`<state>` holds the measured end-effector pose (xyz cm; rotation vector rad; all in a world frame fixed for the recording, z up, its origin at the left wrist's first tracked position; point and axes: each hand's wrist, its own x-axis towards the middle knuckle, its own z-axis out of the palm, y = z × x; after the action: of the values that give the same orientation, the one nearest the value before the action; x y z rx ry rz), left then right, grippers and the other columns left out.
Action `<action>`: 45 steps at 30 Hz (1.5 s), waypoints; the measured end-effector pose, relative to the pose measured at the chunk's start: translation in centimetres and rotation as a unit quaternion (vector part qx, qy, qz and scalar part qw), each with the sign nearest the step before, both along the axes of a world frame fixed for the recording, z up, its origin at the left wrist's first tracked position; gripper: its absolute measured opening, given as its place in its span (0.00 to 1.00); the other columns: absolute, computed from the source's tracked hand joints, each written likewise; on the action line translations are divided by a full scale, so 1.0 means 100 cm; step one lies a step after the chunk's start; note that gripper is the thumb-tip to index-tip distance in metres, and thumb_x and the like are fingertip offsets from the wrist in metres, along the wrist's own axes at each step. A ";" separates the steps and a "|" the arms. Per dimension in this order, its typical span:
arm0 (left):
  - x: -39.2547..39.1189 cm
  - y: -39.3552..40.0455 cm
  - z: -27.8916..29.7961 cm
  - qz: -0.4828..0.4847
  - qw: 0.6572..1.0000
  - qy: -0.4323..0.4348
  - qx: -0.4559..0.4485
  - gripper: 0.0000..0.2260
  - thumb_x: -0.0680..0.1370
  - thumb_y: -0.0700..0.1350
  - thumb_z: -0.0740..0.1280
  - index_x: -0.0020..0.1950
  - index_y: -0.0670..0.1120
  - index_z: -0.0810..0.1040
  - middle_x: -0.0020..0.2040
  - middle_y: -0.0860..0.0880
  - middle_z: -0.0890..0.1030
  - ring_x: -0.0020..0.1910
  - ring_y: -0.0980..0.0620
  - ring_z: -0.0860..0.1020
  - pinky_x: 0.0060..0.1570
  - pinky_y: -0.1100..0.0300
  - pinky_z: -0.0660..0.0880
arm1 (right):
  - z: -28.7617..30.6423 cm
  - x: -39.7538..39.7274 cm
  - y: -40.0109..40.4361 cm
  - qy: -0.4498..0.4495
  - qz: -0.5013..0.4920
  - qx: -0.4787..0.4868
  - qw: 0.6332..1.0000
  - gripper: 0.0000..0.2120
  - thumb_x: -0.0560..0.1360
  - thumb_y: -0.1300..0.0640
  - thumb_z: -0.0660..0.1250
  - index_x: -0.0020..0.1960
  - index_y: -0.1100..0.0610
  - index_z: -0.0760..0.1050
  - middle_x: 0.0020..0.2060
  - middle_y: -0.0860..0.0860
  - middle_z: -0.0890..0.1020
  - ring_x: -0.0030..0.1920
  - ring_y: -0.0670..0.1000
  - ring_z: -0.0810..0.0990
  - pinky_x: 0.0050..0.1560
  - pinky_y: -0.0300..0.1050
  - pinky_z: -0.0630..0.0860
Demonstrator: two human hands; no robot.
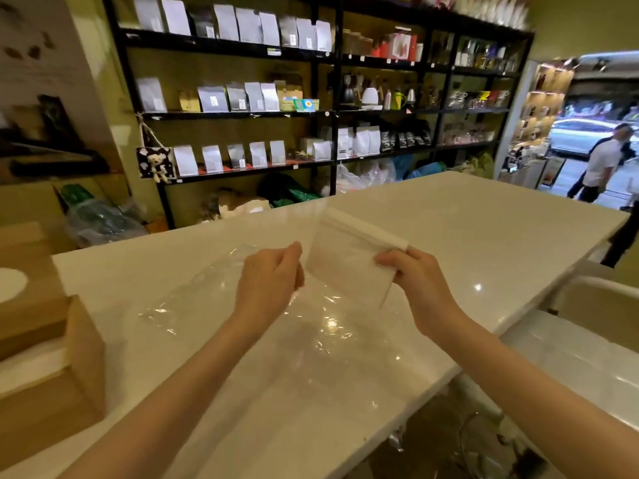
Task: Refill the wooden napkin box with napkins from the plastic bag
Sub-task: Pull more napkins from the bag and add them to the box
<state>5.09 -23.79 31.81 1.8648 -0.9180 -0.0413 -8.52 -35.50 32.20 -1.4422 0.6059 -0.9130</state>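
Both hands are raised above the white counter (449, 216), close to each other. The right hand (416, 276) pinches a stack of white napkins (349, 262) by its lower right corner, thumb on the near face, the stack held up and tilted in the air. The left hand (271, 280) has its fingers curled and pinches the clear plastic bag (207, 295) near the stack's left edge; the film is hard to follow, so whether it still wraps part of the stack cannot be told. Crumpled and glinting, the bag spreads over the counter below and between the forearms. At the left edge, partly out of view, sits the wooden napkin box (79, 361), well apart from the hands, with something white showing in its open top. Behind the counter stand black shelves (332, 115) lined with pouches and kettles. At far right a person in a white shirt (601, 164) stands in a doorway.
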 end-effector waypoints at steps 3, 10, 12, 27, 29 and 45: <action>0.001 0.020 0.023 -0.119 0.958 0.256 0.054 0.32 0.78 0.57 0.46 0.35 0.39 0.82 0.34 0.45 0.85 0.32 0.52 0.82 0.35 0.61 0.70 | 0.007 0.031 0.013 -0.009 0.056 -0.017 0.998 0.07 0.70 0.66 0.64 0.35 0.58 0.76 0.35 0.54 0.77 0.41 0.52 0.74 0.45 0.47 0.70; 0.040 0.096 0.047 -0.119 0.892 0.437 0.004 0.44 0.71 0.71 0.43 0.47 0.35 0.82 0.49 0.38 0.84 0.46 0.44 0.83 0.45 0.55 0.78 | 0.031 0.076 0.065 -0.062 0.265 -0.192 0.943 0.13 0.70 0.65 0.66 0.42 0.47 0.80 0.35 0.38 0.83 0.40 0.37 0.79 0.42 0.29 0.74; 0.049 0.124 0.053 -0.120 0.865 0.484 -0.052 0.42 0.70 0.71 0.47 0.51 0.37 0.81 0.50 0.35 0.83 0.46 0.41 0.83 0.45 0.54 0.80 | 0.035 0.085 0.083 -0.058 0.306 -0.318 0.895 0.13 0.70 0.56 0.65 0.52 0.43 0.79 0.45 0.33 0.82 0.50 0.40 0.79 0.51 0.35 0.75; 0.091 0.258 0.071 0.053 0.873 0.470 -0.121 0.17 0.62 0.44 0.67 0.50 0.45 0.74 0.33 0.44 0.85 0.33 0.48 0.84 0.30 0.58 0.81 | 0.023 0.178 0.163 -0.051 0.330 -0.675 0.658 0.24 0.75 0.56 0.59 0.70 0.45 0.61 0.72 0.48 0.62 0.74 0.47 0.54 0.72 0.40 0.51; 0.096 0.266 0.071 0.052 0.871 0.473 -0.123 0.16 0.62 0.42 0.67 0.50 0.43 0.74 0.33 0.44 0.85 0.32 0.49 0.84 0.28 0.59 0.81 | 0.025 0.180 0.172 -0.046 0.363 -0.574 0.733 0.30 0.74 0.53 0.63 0.72 0.43 0.54 0.72 0.42 0.59 0.72 0.40 0.56 0.71 0.31 0.53; 0.111 0.291 0.038 0.045 0.852 0.517 -0.066 0.16 0.63 0.39 0.69 0.51 0.43 0.76 0.40 0.42 0.86 0.37 0.46 0.85 0.35 0.54 0.81 | 0.025 0.205 0.191 0.183 0.559 0.136 0.797 0.15 0.68 0.53 0.66 0.51 0.60 0.77 0.34 0.52 0.85 0.35 0.49 0.84 0.33 0.42 0.81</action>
<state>16.22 5.35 35.65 1.4230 -0.0645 -0.8215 12.02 -16.36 34.67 -1.3880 0.0584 0.3913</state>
